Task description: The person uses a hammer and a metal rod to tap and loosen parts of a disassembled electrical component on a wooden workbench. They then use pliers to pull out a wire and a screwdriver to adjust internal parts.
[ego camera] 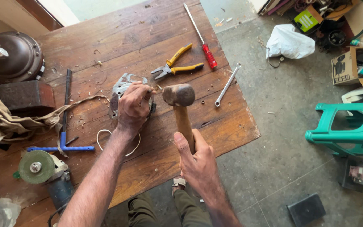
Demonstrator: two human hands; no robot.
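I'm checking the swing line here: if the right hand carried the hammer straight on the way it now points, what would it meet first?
Probably nothing at once: the right hand points the hammer up the wooden table. Ahead lie the yellow-handled pliers, slightly left of its line, though depth is unclear. The left hand sits beside the head, not ahead.

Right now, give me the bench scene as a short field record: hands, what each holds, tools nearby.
left hand: pressing down on a grey metal part on the wooden table
right hand: gripping the wooden handle of a hammer, head raised beside the metal part
pliers: yellow handles, lying past the hammer head
screwdriver: red handle, beside the pliers
spanner: near the table's right edge
angle grinder: near left corner
blue T-shaped tool: left of the left forearm
stool: green plastic, on the floor
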